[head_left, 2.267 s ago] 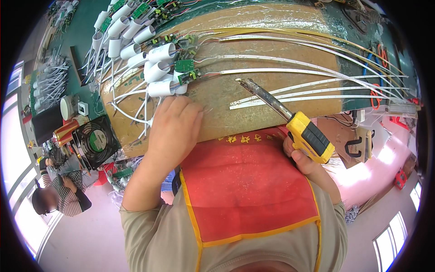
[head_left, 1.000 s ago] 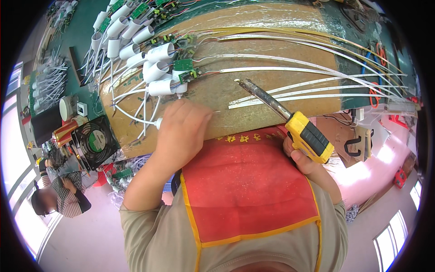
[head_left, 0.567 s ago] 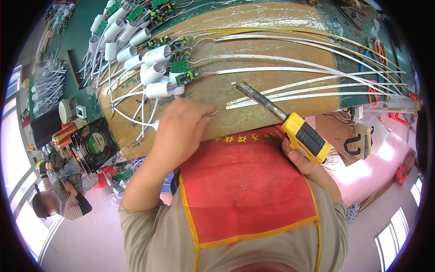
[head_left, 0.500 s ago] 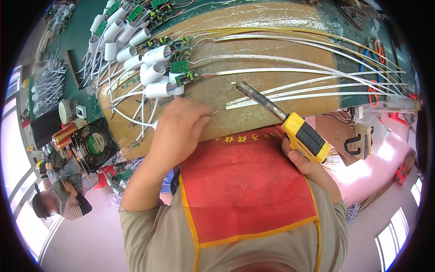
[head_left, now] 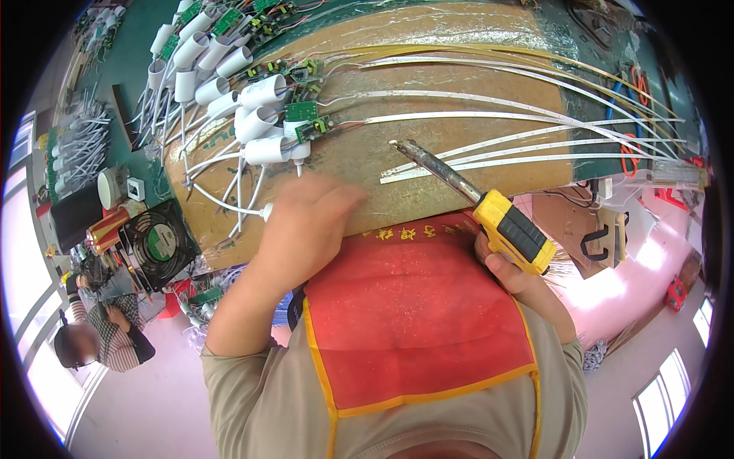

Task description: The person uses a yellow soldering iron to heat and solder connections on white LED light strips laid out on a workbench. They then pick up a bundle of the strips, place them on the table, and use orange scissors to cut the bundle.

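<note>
Head view: right hand clenched on yellow-handled soldering iron, its tip over the brown board, just beside the ends of white LED strips. Left hand blurred, resting on the board near white plastic tubes and their wires; can't tell its grip. Black fan sits left.

Yellow-handled soldering iron angled, tip beside white strips.
</note>
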Tool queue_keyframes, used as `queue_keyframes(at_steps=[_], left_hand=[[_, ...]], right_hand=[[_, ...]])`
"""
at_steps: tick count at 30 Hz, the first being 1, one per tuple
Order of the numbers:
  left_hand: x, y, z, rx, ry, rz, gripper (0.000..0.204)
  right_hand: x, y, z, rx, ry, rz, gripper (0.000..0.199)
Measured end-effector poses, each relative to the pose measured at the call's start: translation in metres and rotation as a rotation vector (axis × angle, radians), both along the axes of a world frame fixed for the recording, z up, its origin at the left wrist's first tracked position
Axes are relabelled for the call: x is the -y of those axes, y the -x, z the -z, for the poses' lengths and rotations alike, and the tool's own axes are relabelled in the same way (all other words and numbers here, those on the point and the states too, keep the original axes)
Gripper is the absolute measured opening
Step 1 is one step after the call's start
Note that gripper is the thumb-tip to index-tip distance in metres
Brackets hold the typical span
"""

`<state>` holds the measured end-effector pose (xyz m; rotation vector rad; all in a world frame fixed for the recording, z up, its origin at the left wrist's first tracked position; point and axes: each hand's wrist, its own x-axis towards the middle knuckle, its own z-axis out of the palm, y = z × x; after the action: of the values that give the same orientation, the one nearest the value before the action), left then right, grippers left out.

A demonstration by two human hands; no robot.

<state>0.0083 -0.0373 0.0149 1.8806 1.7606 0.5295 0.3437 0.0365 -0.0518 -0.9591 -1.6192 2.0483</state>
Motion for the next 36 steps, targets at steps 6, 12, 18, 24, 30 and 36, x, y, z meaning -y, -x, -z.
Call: queue_keyframes(at_steps=[6,12,18,24,30,36], left_hand=[[-0.003,-0.005,-0.002,0.036,0.027,0.099,0.009],[-0.015,-0.019,0.007,-0.155,-0.08,-0.024,0.011],[-0.024,-0.024,0.015,-0.135,-0.112,-0.115,0.009],[-0.027,-0.02,0.011,-0.087,-0.088,-0.132,0.009],[-0.027,-0.017,0.01,-0.091,-0.111,-0.142,0.011],[-0.027,-0.017,0.009,-0.143,-0.107,-0.133,0.01]], right_hand=[[-0.002,-0.004,0.0,0.025,-0.054,-0.035,0.027],[-0.004,-0.003,-0.002,0.056,-0.127,-0.076,0.022],[-0.004,-0.001,-0.006,0.045,-0.097,-0.043,0.022],[-0.006,-0.001,-0.008,0.031,-0.094,-0.041,0.022],[-0.013,-0.001,-0.01,-0.019,-0.16,-0.066,0.029],[-0.012,-0.008,-0.014,0.007,-0.165,-0.055,0.036]])
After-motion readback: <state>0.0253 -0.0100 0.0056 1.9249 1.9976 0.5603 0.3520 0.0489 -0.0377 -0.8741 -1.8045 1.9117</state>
